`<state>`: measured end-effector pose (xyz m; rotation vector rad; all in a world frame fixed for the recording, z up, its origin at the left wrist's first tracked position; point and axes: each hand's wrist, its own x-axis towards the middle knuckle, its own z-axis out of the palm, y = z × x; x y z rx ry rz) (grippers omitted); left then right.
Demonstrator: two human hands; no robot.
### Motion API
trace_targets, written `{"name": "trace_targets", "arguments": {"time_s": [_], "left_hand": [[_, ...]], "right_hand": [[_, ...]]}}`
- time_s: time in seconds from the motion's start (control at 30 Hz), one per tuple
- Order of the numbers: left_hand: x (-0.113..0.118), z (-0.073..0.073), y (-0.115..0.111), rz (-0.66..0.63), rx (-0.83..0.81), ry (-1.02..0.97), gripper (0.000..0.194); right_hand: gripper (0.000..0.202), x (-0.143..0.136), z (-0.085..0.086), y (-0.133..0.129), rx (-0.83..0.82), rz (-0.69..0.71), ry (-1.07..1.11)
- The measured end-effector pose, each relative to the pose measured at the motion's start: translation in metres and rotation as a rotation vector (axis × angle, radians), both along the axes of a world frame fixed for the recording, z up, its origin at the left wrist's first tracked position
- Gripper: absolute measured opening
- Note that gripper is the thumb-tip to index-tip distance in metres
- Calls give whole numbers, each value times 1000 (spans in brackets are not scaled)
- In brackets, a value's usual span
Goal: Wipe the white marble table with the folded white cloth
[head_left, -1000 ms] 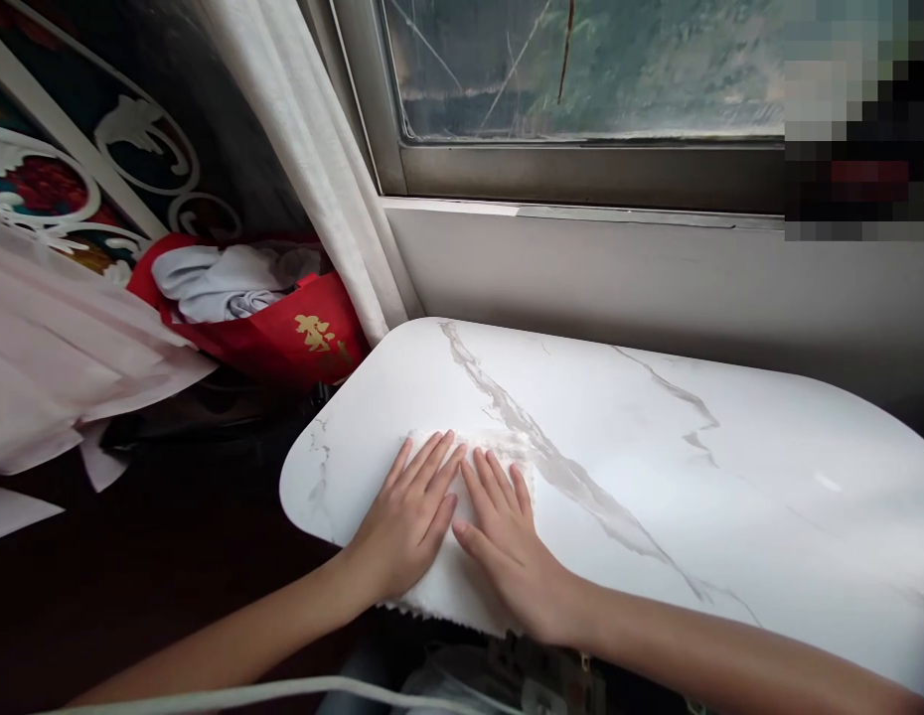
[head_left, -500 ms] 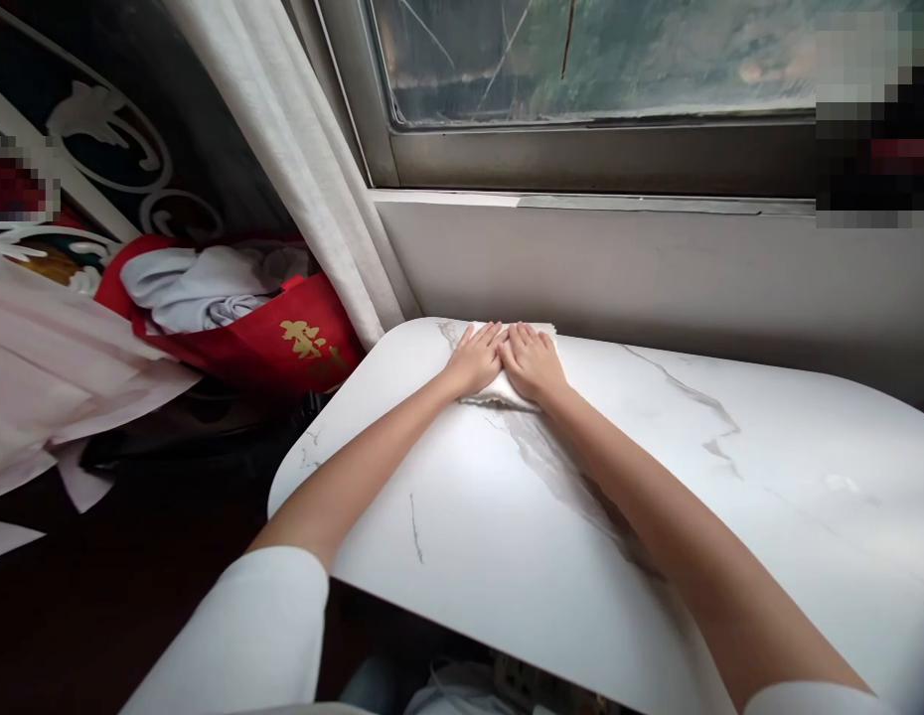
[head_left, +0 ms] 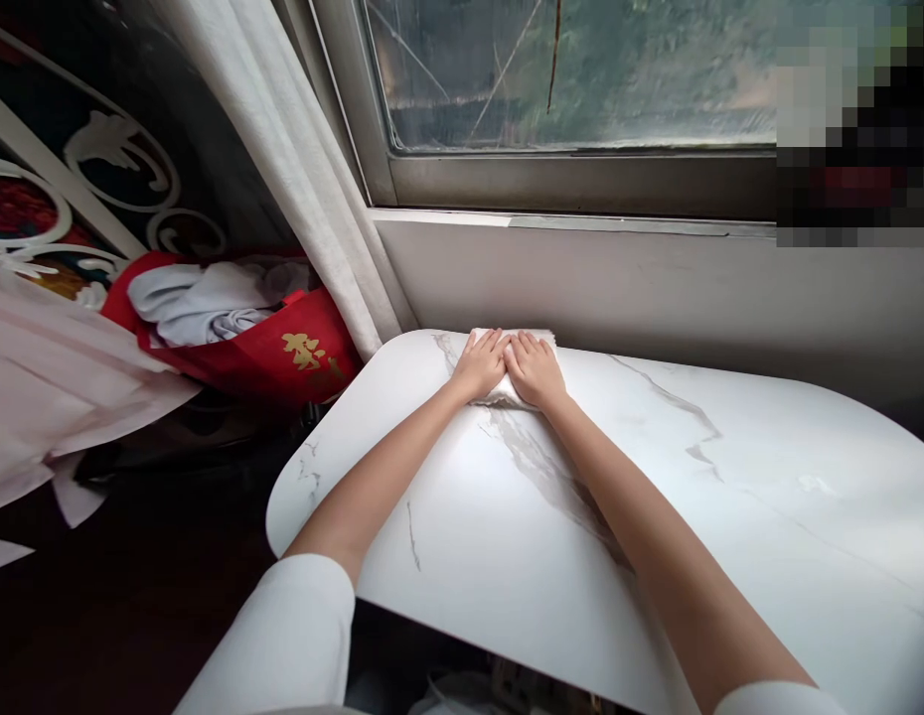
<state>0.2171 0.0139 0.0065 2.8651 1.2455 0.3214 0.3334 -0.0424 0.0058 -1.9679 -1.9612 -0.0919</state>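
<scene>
A folded white cloth (head_left: 511,395) lies near the far edge of the white marble-patterned table (head_left: 469,516). My left hand (head_left: 481,363) presses flat on its left part, fingers stretched out and pointing away from me. Beside it, my right hand (head_left: 535,367) rests flat on the cloth with fingers extended. The hands touch or nearly touch at the index fingers and thumbs. Most of the cloth is covered by them; its far edge and a strip of its near edge show.
A wall and a window (head_left: 581,79) stand behind the table, with a pale curtain (head_left: 283,149) at the left. Left of the table sits a red bag (head_left: 245,362) holding grey fabric (head_left: 209,298). Pink cloth (head_left: 67,377) hangs at the far left.
The view has tilted up slightly. Both hands, still flat on the cloth, have slid with it a little to the right along the table's far edge.
</scene>
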Motion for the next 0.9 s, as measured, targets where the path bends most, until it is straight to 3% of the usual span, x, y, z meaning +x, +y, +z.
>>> {"name": "trace_targets", "arguments": {"time_s": [0.17, 0.47, 0.6, 0.77, 0.9], "left_hand": [[-15, 1, -54, -32, 18, 9, 49], [-61, 1, -188, -168, 58, 8, 53], [-76, 3, -238, -221, 82, 25, 62], [-80, 3, -259, -247, 74, 29, 62], [-63, -1, -235, -212, 63, 5, 57]], "right_hand": [[54, -11, -1, -54, 7, 26, -15], [59, -50, 3, -195, -113, 54, 124], [60, -58, 4, -247, -138, 137, 181], [62, -53, 9, -267, -202, 193, 219], [55, -35, 13, -233, -237, 220, 207]]}}
